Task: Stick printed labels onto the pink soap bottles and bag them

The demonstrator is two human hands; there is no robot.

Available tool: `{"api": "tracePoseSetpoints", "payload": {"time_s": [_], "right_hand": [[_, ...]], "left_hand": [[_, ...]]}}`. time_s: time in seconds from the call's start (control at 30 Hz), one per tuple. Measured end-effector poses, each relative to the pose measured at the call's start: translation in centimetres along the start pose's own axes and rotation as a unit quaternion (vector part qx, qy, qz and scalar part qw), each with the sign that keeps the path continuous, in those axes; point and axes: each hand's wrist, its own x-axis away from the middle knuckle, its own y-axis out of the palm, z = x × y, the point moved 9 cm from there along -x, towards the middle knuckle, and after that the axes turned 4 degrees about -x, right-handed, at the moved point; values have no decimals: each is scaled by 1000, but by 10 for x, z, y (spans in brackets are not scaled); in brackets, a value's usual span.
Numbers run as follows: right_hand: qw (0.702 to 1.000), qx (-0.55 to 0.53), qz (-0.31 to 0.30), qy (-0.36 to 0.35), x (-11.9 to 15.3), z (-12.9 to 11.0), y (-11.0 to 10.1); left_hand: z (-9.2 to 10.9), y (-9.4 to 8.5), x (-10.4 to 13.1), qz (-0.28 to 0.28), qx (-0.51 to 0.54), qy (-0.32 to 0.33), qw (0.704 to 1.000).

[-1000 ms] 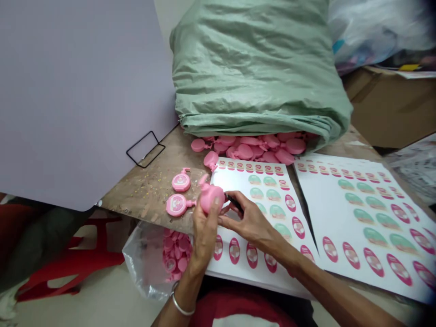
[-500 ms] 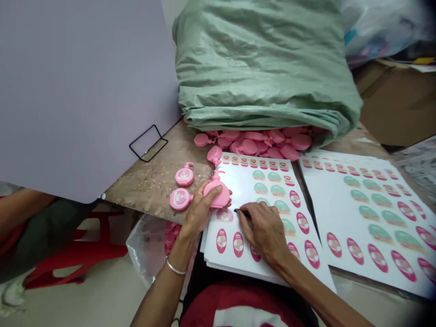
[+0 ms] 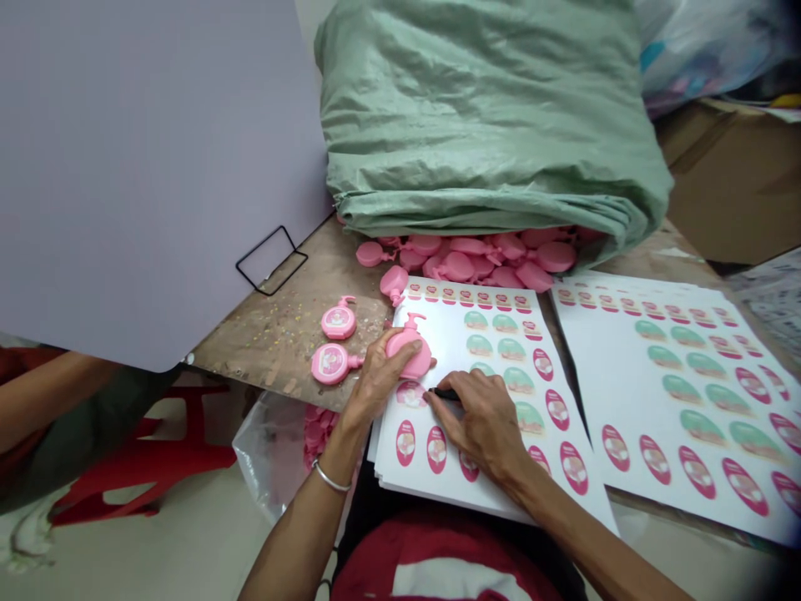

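Observation:
My left hand [image 3: 375, 376] grips a small pink toy pump bottle [image 3: 416, 357], thumb across its plain face and nozzle pointing right. My right hand [image 3: 488, 413] is closed round a slim black tool [image 3: 445, 394]; its exact kind is hard to make out. The tool's tip and my fingertips meet the right edge of a pink-and-white sticker [image 3: 410, 396] on the top sheet of stickers [image 3: 431, 325]. Left of my hands lie two pink bottles with round labels, one upper [image 3: 339, 321] and one lower [image 3: 330, 364]. An unlabelled pink bottle [image 3: 394, 282] touches the sheet's top-left corner.
A green sack [image 3: 494, 125] spills many pink bottles [image 3: 456, 267] behind the sheets. More sticker sheets [image 3: 607, 376] lie right. A grey panel [image 3: 150, 167] with a black wire stand [image 3: 272, 260] rises left. Below the table edge are a clear bag [image 3: 266, 455] and red stool [image 3: 156, 467]; another person's arm [image 3: 56, 392] shows.
My left hand has brought the pink bottle slightly right and turned it a little. My right hand's tool tip and fingertips have shifted slightly left and down, onto the sticker's edge.

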Motion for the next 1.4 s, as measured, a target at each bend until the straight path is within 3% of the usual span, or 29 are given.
{"api": "tracePoseSetpoints", "payload": {"time_s": [0.17,0.3,0.4,0.5,0.57,0.77,1.4], "right_hand": [[997,15,39,-63,0,-19,-11],[989,-63,87,-104,5,-34,-31],[981,-162,102,-30,0,-22,-46],[967,-234,70,75,-16,-1,-49],[958,-263,48,101,-29,7,-50],[956,-282,31,76,-54,4,-49],[963,-263,43,37,-54,-15,-51]], "left_hand": [[1,-1,2,-5,-3,5,1000],[2,-2,3,-6,-4,3,1000],[3,-2,5,0,-5,-11,1000],[13,-2,11,29,21,-12,999],[21,-3,17,51,60,-10,997],[27,4,32,47,110,-57,991],[32,5,36,36,109,-47,992]]}}
